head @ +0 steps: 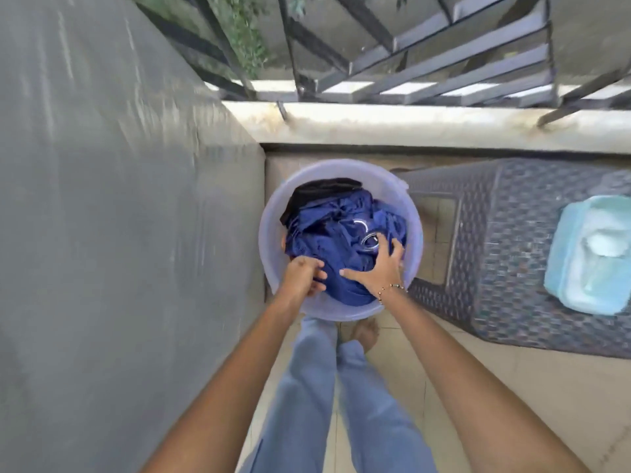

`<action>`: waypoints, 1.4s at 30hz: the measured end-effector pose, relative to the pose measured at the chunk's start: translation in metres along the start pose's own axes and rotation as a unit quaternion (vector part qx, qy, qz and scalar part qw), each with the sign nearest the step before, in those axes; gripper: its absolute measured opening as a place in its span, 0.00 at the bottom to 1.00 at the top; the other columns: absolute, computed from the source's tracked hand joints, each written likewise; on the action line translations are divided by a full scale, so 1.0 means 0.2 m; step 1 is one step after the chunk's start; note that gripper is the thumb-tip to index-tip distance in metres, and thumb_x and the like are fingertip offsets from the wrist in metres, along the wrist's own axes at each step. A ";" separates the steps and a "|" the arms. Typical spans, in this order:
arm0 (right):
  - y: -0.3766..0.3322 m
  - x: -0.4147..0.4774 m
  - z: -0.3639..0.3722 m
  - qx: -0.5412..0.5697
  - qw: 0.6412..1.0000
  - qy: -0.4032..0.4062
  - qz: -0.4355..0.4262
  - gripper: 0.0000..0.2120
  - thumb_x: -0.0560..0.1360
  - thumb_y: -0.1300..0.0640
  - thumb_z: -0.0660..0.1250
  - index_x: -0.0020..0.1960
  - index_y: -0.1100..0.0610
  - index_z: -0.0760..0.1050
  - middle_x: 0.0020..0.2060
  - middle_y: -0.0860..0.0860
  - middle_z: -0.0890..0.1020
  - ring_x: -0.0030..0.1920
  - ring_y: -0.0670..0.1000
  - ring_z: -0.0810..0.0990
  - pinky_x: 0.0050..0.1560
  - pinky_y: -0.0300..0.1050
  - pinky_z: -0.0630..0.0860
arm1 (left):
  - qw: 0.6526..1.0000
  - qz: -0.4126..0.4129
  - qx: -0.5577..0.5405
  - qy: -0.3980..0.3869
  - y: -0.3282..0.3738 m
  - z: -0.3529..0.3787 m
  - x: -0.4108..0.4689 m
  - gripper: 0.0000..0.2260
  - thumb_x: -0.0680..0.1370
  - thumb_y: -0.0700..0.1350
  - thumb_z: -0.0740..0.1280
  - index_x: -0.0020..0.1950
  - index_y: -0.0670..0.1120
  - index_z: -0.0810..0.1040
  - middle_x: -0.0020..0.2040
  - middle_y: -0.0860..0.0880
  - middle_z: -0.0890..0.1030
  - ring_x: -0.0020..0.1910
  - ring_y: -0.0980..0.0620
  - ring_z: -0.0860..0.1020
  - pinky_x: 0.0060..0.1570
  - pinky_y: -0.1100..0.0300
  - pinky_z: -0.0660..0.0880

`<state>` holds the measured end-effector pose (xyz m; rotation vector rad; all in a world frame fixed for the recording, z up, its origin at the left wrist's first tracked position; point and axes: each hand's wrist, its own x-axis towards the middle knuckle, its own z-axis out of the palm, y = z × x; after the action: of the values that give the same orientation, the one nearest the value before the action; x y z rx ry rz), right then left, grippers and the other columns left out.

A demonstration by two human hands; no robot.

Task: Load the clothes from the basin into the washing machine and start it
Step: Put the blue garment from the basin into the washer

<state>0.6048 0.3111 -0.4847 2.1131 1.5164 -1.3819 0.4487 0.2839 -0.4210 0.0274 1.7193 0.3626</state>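
Forearms first, from the head view: both reach straight down past pale blue trouser legs (307,387) and a bare foot (365,332) on the tiled floor (512,404), and they meet in the basin (269,213). Left hand (304,276) is at the near-left rim, fingers curled in and pinching a fold of the clothes (327,233). Right hand (379,264), beaded bracelet (392,290) on the wrist, lies on top of the heap with fingers spread, pressing rather than gripping. The load sits inside the round lavender basin on the floor, right beside the grey wall (119,233). It is mostly deep blue fabric, crumpled, with a black piece (324,191) tucked at the far side and a small metal ring (370,241) showing just beyond the right fingertips. Judging by the folds, this is soft, limp stuff that will sag and trail if lifted by one corner, so best to scoop from beneath with both hands or gather a bunch at the middle. Wet or dry I can't tell, and wet would make it far heavier. That ring could snag, so it's worth keeping inside the bundle. The basin looks like thin, light plastic, with a rim to grab on either side if the whole lot goes up together. To the right there's a patterned cover (512,233) with a pale blue container (590,254) on it; whether it hides the washing machine, I can't say.
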 end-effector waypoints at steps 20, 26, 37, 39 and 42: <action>-0.13 -0.16 0.09 -0.137 0.978 0.101 -0.121 0.13 0.68 0.59 0.67 0.52 0.57 0.77 0.45 0.60 0.75 0.44 0.63 0.76 0.43 0.50 0.74 | 0.982 -0.143 -0.062 -0.108 -0.02 0.01 0.00 0.33 0.69 0.69 0.64 0.70 0.54 0.70 0.64 0.49 0.75 0.62 0.45 0.74 0.48 0.43 0.73; -0.13 -0.39 0.11 -0.151 0.924 0.081 -0.341 0.10 0.66 0.55 0.68 0.47 0.54 0.78 0.39 0.53 0.73 0.40 0.55 0.73 0.40 0.49 0.76 | 0.976 -0.123 -0.143 -0.110 -0.12 -0.05 0.00 0.11 0.75 0.53 0.65 0.53 0.48 0.78 0.43 0.46 0.83 0.39 0.49 0.81 0.33 0.59 0.78; -0.20 -0.22 -0.23 0.185 0.971 0.000 -0.153 0.32 0.68 0.36 0.69 0.70 0.40 0.64 0.72 0.43 0.58 0.71 0.41 0.58 0.69 0.40 0.58 | 0.995 -0.024 -0.073 -0.059 -0.24 -0.26 -0.07 0.13 0.74 0.37 0.63 0.58 0.43 0.77 0.48 0.45 0.84 0.42 0.48 0.82 0.38 0.60 0.77; -0.20 -0.12 -0.24 0.281 0.954 -0.069 -0.076 0.31 0.70 0.35 0.65 0.71 0.38 0.63 0.74 0.42 0.56 0.74 0.42 0.55 0.72 0.45 0.55 | 0.993 -0.013 -0.061 -0.098 -0.21 -0.28 -0.12 0.14 0.68 0.39 0.65 0.52 0.43 0.79 0.41 0.47 0.85 0.40 0.48 0.82 0.39 0.59 0.76; -0.17 -0.04 -0.21 0.396 0.911 -0.116 0.012 0.35 0.69 0.32 0.64 0.72 0.44 0.62 0.70 0.41 0.67 0.67 0.38 0.68 0.64 0.36 0.66 | 0.988 -0.028 -0.057 -0.138 -0.17 -0.32 -0.18 0.08 0.62 0.39 0.63 0.39 0.43 0.77 0.32 0.48 0.81 0.30 0.49 0.79 0.34 0.61 0.74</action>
<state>0.6009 0.3479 -0.4437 2.1987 0.8959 -2.4328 0.3998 0.2294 -0.3864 -0.0517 1.4216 0.3954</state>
